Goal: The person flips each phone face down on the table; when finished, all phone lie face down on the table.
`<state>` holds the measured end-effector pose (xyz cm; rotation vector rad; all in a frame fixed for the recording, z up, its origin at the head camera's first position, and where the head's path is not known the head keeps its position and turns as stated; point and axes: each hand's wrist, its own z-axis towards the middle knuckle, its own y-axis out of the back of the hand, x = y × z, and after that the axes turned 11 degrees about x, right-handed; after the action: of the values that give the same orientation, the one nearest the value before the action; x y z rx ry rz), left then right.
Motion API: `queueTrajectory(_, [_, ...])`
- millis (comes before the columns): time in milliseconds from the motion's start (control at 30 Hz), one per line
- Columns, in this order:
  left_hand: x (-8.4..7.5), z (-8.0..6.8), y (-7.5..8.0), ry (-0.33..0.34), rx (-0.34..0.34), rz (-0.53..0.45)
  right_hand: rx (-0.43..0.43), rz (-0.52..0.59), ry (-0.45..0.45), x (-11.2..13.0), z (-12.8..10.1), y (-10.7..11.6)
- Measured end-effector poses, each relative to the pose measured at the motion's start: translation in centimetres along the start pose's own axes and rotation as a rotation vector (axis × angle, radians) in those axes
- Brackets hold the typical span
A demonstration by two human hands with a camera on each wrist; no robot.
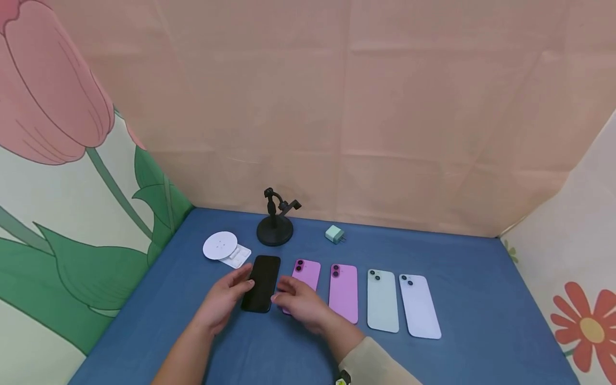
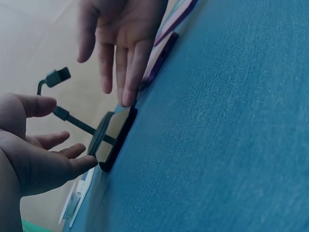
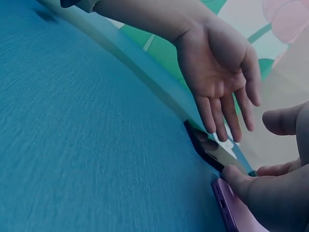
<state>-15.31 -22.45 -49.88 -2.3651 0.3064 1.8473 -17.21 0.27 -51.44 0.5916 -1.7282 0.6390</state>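
Observation:
A black phone [image 1: 261, 283] lies flat on the blue table, its dark glossy face up. My left hand [image 1: 223, 299] is at its left edge, fingers loosely extended and the thumb over the edge in the head view. On the other side, my right hand [image 1: 302, 306] hovers by the phone's right edge with relaxed fingers, partly hiding a pink phone [image 1: 307, 272]. In the left wrist view, the fingertips of the right hand [image 2: 128, 34] reach down to one end of the black phone [image 2: 118, 135]. Neither hand grips anything.
Right of the hands lie another pink phone [image 1: 344, 294], a pale green phone [image 1: 383, 302] and a white phone [image 1: 420, 307], backs up. Behind stand a black phone stand [image 1: 275, 230] and a mint charger plug [image 1: 334, 234]. A white disc [image 1: 220, 245] overlaps a white tray [image 1: 238, 256] at left.

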Motion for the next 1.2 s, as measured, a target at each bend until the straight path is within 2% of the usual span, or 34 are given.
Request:
queueTrajectory(200, [0.3, 0.3, 0.3, 0.009, 0.005, -0.01, -0.01, -0.015, -0.013, 0.0, 0.5, -0.4])
queueTrajectory(467, [0.7, 0.4, 0.7, 0.004, 0.004, -0.022, -0.013, 0.028, 0.003, 0.3, 0.7, -0.6])
queueTrajectory(733, [0.8, 0.5, 0.5, 0.0, 0.029, -0.087, -0.03, 0.051, 0.001, 0.3, 0.8, -0.6])
queueTrajectory(933, [1.1, 0.6, 0.2, 0.002, 0.016, -0.105, -0.031, 0.063, -0.003, 0.4, 0.4, -0.6])
queueTrajectory(1200, [1.5, 0.9, -0.5, 0.015, 0.026, -0.117, -0.071, 0.022, 0.024, 0.2, -0.4, -0.3])
